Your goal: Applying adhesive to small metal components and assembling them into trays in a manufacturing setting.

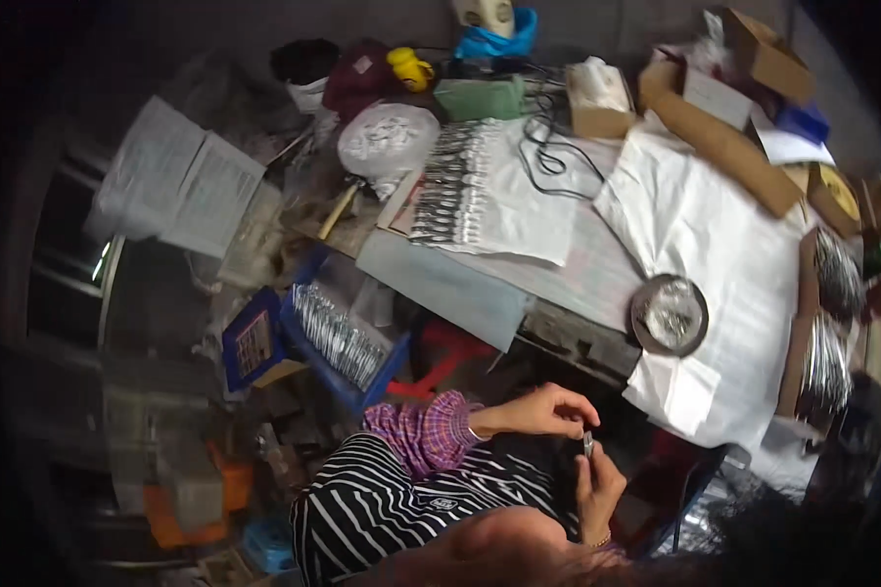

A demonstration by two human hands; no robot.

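My left hand (pixel 543 411), in a purple plaid sleeve, reaches in from the left over my lap. Its fingertips pinch a small shiny metal piece (pixel 587 442). My right hand (pixel 597 481), a thin bracelet at its wrist, comes up from below and holds the same piece from underneath. Both hands meet just below the table's front edge (pixel 568 338), above my black-and-white striped top (pixel 392 509). The piece is too small to make out its shape.
A round metal dish (pixel 669 315) of small metal parts sits on a white cloth (pixel 715 235). Rows of metal pieces (pixel 450 191) lie on white paper. A blue tray (pixel 338 338) holds more. Cardboard boxes (pixel 724 147), a tissue box (pixel 597 98) and a black cable (pixel 548 152) stand behind.
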